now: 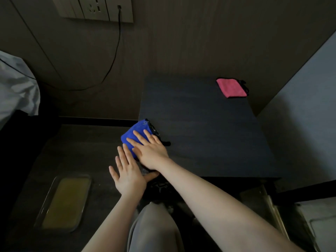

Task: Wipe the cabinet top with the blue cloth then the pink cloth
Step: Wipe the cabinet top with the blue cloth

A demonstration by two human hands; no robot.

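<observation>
The blue cloth (135,132), folded, lies at the near left edge of the dark cabinet top (200,128) and hangs partly over it. My right hand (151,150) lies flat on the cloth with fingers spread, pressing it down. My left hand (127,171) is held flat and open just off the cabinet's left edge, below the cloth, fingertips near its lower border. The pink cloth (231,87), folded with a black loop, sits at the far right corner of the cabinet top, untouched.
A black cable (116,51) hangs from a wall socket (94,8) behind the cabinet. White bedding (16,88) is at the left. A glass tray (63,202) lies on the floor at lower left. A pale wall borders the cabinet's right side.
</observation>
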